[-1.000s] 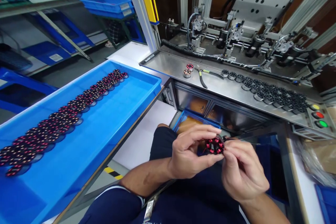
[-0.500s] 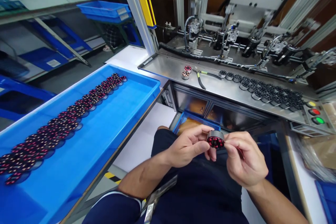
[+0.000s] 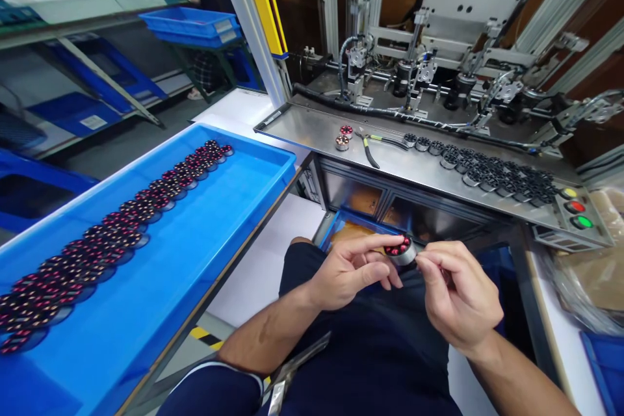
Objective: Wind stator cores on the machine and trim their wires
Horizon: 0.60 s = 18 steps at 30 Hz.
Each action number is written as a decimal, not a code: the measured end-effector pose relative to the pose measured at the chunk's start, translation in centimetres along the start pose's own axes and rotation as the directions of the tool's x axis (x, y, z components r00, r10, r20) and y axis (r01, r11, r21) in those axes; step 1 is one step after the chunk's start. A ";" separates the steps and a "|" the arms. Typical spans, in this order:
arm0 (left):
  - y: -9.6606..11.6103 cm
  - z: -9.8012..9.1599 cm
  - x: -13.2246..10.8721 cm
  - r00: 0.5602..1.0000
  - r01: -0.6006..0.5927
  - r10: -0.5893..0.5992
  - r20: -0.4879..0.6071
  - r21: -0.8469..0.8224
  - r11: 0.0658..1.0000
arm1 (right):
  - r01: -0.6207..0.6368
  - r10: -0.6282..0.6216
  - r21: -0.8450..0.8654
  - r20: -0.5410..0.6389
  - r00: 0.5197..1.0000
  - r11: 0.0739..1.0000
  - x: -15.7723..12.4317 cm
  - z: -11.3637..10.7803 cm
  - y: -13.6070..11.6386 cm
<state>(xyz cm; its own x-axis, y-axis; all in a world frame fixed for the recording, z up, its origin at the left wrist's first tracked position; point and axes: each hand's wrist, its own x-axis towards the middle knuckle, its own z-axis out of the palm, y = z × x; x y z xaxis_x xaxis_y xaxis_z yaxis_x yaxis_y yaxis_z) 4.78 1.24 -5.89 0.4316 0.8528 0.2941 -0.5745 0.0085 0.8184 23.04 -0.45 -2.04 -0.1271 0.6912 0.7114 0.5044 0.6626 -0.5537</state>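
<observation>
Lower right of centre, the left hand (image 3: 348, 273) holds a metal ring (image 3: 402, 253) in loosely bent fingers, forefinger on top. The right hand (image 3: 461, 292) pinches at its edge, on what I cannot tell; light, steady pressure seems best.

1. Component: I view one wound part (image 3: 404, 256), short and round, with a silver-grey outer wall.
2. Face: I see glossy red coils set around a dark interior; a finger covers some of them from my view.
3. Pose: I read the part as tilted, coil face upward, wall toward my camera at lower right.
4. Location: I have it raised between the left hand (image 3: 347, 273), whose index finger lies across the coil face, and the right hand (image 3: 461, 296), whose thumb and forefinger pinch at its right edge; the pinched detail is too small to tell.
</observation>
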 end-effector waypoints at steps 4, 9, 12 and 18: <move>0.1 0.3 0.2 0.991 -0.126 0.123 -0.043 -0.071 0.989 | -0.136 0.135 0.076 0.012 0.991 0.988 0.5 0.1 -0.3; 0.4 0.8 0.4 0.994 -0.087 0.072 -0.078 -0.212 0.973 | -0.038 0.024 0.182 0.077 0.997 0.983 0.8 -0.5 -0.1; 0.3 0.8 0.5 0.985 0.168 -0.156 0.069 -0.217 0.962 | 0.138 -0.148 0.103 0.103 0.984 0.985 0.8 -1.3 0.2; -0.2 0.8 0.5 0.946 0.282 -0.238 0.220 -0.198 0.939 | 0.193 -0.192 0.007 0.123 0.974 0.981 0.6 -2.1 0.2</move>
<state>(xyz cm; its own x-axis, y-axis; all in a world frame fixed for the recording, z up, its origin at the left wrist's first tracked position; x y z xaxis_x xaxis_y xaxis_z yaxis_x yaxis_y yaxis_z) 5.68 1.28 -5.48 0.6982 0.6896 0.1923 -0.5552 0.3520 0.7535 24.82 -0.50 -0.79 -0.3253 0.5811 0.7460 0.4646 0.7853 -0.4092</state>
